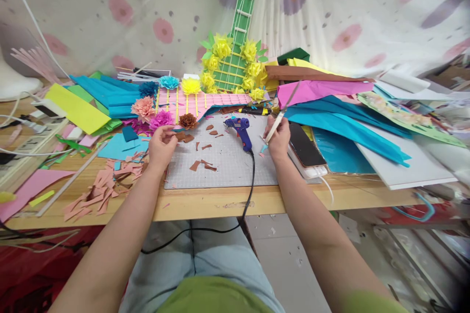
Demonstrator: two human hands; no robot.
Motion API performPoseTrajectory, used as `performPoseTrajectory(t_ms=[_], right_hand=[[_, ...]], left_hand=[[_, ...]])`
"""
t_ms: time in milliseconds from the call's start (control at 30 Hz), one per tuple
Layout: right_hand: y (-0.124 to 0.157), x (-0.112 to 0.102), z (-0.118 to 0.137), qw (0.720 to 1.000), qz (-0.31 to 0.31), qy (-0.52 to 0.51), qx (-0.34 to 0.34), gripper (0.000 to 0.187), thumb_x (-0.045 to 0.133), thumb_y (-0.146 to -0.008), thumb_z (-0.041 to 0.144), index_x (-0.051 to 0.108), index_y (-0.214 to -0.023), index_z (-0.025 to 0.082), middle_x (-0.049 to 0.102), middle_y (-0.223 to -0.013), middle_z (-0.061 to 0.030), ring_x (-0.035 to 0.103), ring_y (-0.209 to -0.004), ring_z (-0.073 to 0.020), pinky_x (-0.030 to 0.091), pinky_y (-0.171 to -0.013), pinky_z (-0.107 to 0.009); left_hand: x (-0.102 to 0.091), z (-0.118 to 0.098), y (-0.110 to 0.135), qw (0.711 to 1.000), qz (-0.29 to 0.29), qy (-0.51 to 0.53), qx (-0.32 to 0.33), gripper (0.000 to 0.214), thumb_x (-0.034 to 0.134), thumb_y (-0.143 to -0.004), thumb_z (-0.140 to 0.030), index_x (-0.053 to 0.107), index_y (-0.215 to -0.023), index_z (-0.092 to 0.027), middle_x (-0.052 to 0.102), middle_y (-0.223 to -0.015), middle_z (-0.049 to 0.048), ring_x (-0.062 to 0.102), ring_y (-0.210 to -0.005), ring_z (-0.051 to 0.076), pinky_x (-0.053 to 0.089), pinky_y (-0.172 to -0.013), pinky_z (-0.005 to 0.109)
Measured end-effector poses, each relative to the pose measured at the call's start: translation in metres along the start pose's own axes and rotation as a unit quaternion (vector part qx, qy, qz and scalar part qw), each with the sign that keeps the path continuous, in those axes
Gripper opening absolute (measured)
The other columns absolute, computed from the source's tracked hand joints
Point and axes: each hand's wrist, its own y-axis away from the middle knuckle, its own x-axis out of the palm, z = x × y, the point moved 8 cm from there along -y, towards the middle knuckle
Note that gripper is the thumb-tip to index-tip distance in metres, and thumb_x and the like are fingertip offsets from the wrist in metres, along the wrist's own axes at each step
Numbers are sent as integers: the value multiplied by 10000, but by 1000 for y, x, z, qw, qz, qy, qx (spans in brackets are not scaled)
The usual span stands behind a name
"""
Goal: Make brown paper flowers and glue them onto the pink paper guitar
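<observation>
Paper trimming seemed under way, the next move apparently calling for careful placement, as the left hand [162, 145], its grasp unclear, curled beside brown scraps [187, 138] and the right hand [278, 133] gripped a slim tool [274, 127]. At eleven o'clock on the counter [205, 201] lay a pink guitar [200, 101], yellow-barred, edged with flowers [162, 119].

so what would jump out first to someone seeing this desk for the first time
The bright green guitar-shaped piece, ringed low down with yellow paper flowers, probably catches the eye first, upright at the back centre. In front of it lies a pink panel with yellow strips, multicoloured paper flowers clustered round its left end. Nearer the person, a blue-purple glue gun stands out on the grey cutting mat.
</observation>
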Motion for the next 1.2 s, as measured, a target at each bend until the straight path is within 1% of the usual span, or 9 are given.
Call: performPoseTrajectory(t_ms=[67, 133, 233, 367, 500, 667, 867, 1000, 1200], right_hand=[[2, -6, 22, 999, -42, -16, 6, 369, 560, -791, 541, 349, -809, 238, 484, -579, 70, 487, -457, -101, 395, -481, -244], [6, 5, 47, 1000, -14, -23, 4, 393, 618, -746, 528, 362, -807, 236, 555, -661, 40, 528, -504, -102, 415, -500, -246], [22, 48, 71, 993, 110, -27, 36, 411, 658, -708, 520, 389, -821, 230, 584, -708, 19, 548, -525, -104, 423, -500, -249], [62, 122, 68, 936, 324, 19, 134, 475, 762, -609, 483, 440, -829, 214, 574, -667, 25, 542, -490, -108, 414, -472, -248], [87, 163, 57, 889, 414, -12, 195, 474, 821, -529, 397, 441, -738, 204, 523, -584, 41, 513, -505, -113, 388, -468, -242], [91, 168, 47, 890, 371, -88, 249, 485, 791, -512, 330, 375, -733, 215, 462, -542, 88, 449, -465, -80, 352, -462, -225], [90, 169, 35, 917, 284, -140, 244, 426, 690, -567, 286, 364, -836, 231, 462, -610, 107, 444, -464, -74, 357, -475, -226], [88, 171, 25, 929, 282, -116, 210, 422, 713, -565, 313, 371, -799, 228, 519, -675, 75, 479, -521, -84, 390, -519, -240], [87, 169, 19, 936, 300, -77, 166, 365, 693, -629, 302, 373, -793, 235, 585, -740, 41, 565, -655, -122, 458, -630, -269]], left_hand=[[10, 3, 2, 996, 38, 66, -38, 318, 563, -630, -179, 588, -947, -172, 593, -722, -5, 587, -560, 130, 492, -497, 254], [18, 1, 5, 992, 68, 91, -53, 317, 558, -614, -169, 584, -930, -173, 572, -681, -17, 572, -521, 126, 467, -444, 241], [25, -5, 11, 988, 100, 101, -55, 289, 559, -604, -149, 575, -892, -177, 562, -638, -28, 564, -497, 117, 439, -417, 218], [36, -10, 20, 980, 157, 117, -46, 278, 580, -629, -170, 555, -906, -184, 585, -645, -27, 581, -495, 118, 420, -409, 208], [40, -10, 26, 974, 193, 114, -38, 297, 597, -639, -184, 527, -928, -188, 611, -635, -25, 594, -511, 127, 419, -419, 207], [38, -8, 23, 975, 182, 117, -48, 276, 612, -645, -186, 537, -911, -186, 587, -615, -35, 564, -504, 113, 410, -412, 200], [39, 0, 25, 952, 172, 199, -154, 457, 745, -585, -279, 497, -959, -194, 622, -694, -19, 652, -646, 166, 531, -540, 278], [40, 0, 29, 949, 179, 198, -166, 534, 800, -511, -259, 453, -912, -195, 598, -624, -49, 681, -661, 190, 527, -552, 266], [41, 1, 29, 958, 189, 148, -153, 512, 776, -526, -245, 418, -891, -205, 623, -597, -56, 674, -610, 179, 486, -475, 214]])
